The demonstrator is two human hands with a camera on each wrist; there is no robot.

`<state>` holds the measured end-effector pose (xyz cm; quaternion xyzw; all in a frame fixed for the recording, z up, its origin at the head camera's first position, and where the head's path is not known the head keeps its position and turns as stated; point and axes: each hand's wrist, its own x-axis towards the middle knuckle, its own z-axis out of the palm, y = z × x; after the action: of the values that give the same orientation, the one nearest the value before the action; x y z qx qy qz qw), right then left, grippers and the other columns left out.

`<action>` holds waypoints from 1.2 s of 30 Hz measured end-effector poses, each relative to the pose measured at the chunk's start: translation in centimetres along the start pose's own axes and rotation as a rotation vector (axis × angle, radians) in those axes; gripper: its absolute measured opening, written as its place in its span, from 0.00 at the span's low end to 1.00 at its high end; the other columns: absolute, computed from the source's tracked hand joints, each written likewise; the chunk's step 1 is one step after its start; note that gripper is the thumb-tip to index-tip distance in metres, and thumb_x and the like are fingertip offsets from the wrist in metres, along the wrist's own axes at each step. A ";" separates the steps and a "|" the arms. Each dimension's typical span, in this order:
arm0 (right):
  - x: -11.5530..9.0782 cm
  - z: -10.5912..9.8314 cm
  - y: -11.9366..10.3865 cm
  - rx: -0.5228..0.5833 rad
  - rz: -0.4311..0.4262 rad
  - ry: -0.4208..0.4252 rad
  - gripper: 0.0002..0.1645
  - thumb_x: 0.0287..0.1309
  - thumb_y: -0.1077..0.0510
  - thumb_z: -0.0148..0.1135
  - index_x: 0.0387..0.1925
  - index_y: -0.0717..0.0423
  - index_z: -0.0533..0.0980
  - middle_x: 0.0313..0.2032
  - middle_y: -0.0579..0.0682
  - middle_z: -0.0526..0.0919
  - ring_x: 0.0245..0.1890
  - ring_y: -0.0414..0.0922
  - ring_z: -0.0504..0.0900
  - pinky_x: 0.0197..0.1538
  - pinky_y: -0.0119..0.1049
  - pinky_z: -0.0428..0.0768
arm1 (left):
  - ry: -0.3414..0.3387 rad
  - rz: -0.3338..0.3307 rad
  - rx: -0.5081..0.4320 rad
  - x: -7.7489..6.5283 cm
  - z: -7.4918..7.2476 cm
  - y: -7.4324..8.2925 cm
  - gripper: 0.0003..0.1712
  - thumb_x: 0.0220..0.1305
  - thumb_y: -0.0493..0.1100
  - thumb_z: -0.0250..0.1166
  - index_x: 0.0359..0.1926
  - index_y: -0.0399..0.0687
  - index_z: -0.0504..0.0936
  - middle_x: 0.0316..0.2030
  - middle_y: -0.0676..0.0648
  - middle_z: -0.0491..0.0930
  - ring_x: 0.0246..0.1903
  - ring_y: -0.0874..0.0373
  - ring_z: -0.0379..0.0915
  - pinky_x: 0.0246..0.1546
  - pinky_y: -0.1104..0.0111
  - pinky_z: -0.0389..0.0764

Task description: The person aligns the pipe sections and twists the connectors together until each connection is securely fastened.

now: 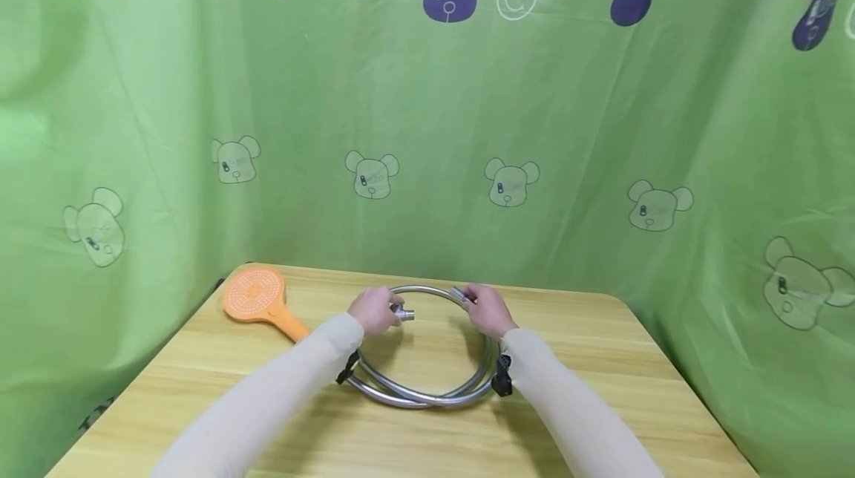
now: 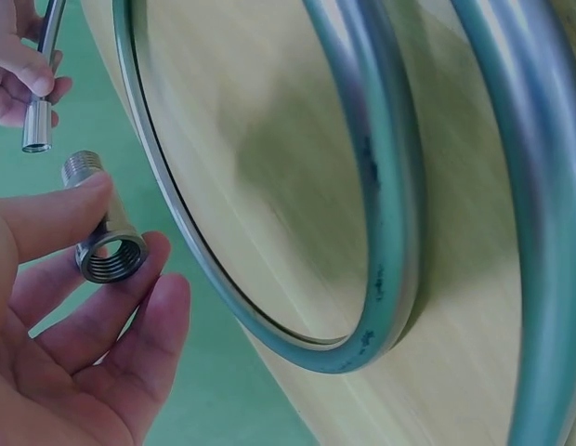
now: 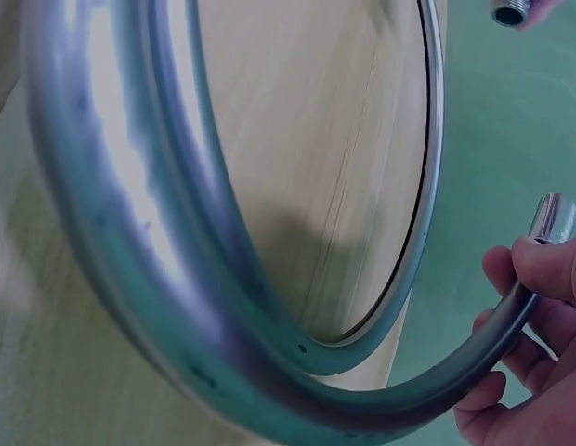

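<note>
In my left hand (image 1: pixel 372 310) is a small metal threaded fitting (image 2: pixel 119 223), pinched between thumb and fingers. One of its ends carries an outside thread, and a wider opening with an inside thread faces the left wrist camera. My right hand (image 1: pixel 490 312) grips a silver shower hose (image 1: pixel 436 398) close to its end, where a smooth metal connector (image 3: pixel 553 218) sticks out past the fingers. Fitting and connector are held apart above the table. The rest of the hose lies coiled in loops between and below both hands.
An orange shower head (image 1: pixel 255 294) with a handle lies at the table's back left, its handle partly behind my left forearm. The wooden table (image 1: pixel 601 389) has green printed curtain (image 1: pixel 427 233) behind it and on both sides.
</note>
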<state>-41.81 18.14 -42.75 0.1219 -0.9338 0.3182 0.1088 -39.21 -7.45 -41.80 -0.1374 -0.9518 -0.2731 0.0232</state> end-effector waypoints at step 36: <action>0.8 3.3 -3.4 -0.191 -0.278 -0.095 0.09 0.61 0.67 0.63 0.35 0.49 0.83 0.28 0.45 0.81 0.29 0.42 0.73 0.35 0.39 0.76 | 0.087 -0.029 -0.017 0.8 -0.8 0.1 0.24 0.53 0.38 0.75 0.54 0.48 0.86 0.39 0.47 0.87 0.32 0.56 0.76 0.33 0.65 0.77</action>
<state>-41.97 13.36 -43.11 0.2537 -0.9380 0.2041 0.1187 -39.93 -7.57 -40.99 -0.1118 -0.9495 -0.2872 0.0594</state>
